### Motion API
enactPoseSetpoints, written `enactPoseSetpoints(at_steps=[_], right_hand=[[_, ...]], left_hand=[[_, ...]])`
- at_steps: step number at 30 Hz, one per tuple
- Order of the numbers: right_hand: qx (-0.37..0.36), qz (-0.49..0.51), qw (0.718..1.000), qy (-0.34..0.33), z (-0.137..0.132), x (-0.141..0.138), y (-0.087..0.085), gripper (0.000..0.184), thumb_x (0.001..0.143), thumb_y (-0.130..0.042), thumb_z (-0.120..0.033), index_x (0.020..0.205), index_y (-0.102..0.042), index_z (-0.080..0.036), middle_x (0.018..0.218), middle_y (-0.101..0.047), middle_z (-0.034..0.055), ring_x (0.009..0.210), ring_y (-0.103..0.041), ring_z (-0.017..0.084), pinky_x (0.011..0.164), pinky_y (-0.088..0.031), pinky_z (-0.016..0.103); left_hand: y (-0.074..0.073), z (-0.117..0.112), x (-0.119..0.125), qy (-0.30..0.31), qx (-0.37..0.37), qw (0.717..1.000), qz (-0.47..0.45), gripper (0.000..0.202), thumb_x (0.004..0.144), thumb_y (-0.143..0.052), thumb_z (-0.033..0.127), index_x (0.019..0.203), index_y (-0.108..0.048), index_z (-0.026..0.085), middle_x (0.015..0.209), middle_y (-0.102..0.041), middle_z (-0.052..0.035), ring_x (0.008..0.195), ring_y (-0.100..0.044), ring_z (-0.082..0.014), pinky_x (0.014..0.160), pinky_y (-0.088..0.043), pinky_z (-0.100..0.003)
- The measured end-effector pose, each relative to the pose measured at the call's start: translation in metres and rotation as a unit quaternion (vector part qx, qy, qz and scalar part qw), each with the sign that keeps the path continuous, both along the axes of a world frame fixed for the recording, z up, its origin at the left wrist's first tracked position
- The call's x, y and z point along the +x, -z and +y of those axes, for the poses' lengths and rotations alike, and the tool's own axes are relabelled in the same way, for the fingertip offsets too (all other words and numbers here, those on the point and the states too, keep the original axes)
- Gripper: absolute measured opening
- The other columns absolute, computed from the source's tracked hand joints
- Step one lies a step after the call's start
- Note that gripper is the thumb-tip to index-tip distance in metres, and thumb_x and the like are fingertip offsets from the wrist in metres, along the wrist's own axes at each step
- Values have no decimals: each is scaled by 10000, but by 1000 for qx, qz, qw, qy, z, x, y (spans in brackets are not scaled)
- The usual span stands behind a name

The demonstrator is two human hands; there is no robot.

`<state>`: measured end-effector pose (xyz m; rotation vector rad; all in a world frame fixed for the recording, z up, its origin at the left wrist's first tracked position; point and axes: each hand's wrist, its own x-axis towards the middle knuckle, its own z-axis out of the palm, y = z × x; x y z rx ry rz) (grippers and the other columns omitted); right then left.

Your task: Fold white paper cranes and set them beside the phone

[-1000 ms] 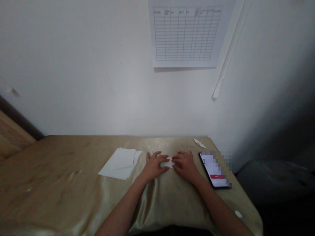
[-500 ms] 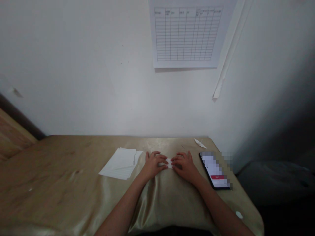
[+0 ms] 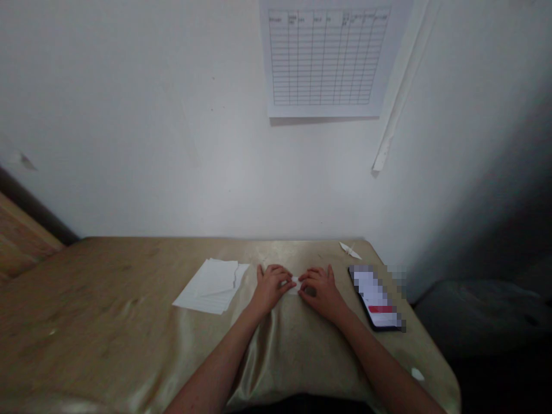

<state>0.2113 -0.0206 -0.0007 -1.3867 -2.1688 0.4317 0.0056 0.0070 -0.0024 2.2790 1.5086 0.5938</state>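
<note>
A small piece of white paper (image 3: 295, 290) lies on the cloth-covered table between my two hands, its sides partly hidden under my fingers. My left hand (image 3: 273, 284) grips its left side, thumb and fingers drawn together at the edge. On the opposite side my right hand (image 3: 319, 286) pinches the paper with bent fingers. Left of my hands lies a stack of white paper sheets (image 3: 211, 284), the top one with a torn edge. A small folded white paper shape with pointed wings (image 3: 350, 250) rests near the back right.
A phone (image 3: 375, 299) with a lit, partly blurred screen lies right of my right hand. A white scrap (image 3: 417, 374) sits near the table's front right corner. Behind the table (image 3: 107, 322) rises a white wall with a printed grid sheet (image 3: 325, 63).
My left hand's fingers have curled and shifted slightly on the paper, its thumb moving up. My right hand stays nearly in place. The view has shifted a little.
</note>
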Motion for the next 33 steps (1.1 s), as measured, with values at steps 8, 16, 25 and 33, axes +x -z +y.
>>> enactPoseSetpoints(at_steps=[8,16,25,33], right_hand=[[8,-1,1000,1,0,-2,-1,94,868,-626,-260,845,-717,-265,1153,-740,13,1299,-514,270,1186,50,689],[-18,34,999,20,3,-1,4,107,885,-605,-256,898,-711,-265,1134,-750,17,1305,-528,276,1182,47,696],[-40,31,998,38,3,-3,3,198,891,-593,-236,1056,-694,-283,1190,-710,39,1331,-499,265,1192,-20,676],[-56,23,997,39,3,-4,4,210,912,-592,-246,1039,-732,-338,1201,-711,-6,1335,-477,262,1180,-22,683]], left_hand=[[2,0,4,-18,21,1000,-10,223,973,-583,424,955,-764,295,1163,-753,-15,1247,-538,-250,1194,-32,-662],[-1,3,-9,5,-35,999,-19,135,885,-705,397,969,-788,332,1270,-735,-17,1359,-480,-290,1219,-52,-654],[-5,-2,3,-39,-15,998,-44,115,900,-685,364,932,-787,322,1176,-762,-17,1280,-539,-291,1163,-17,-766],[-3,-5,9,-39,36,998,-20,60,875,-723,331,900,-777,317,1098,-770,-6,1220,-559,-285,1145,37,-791]])
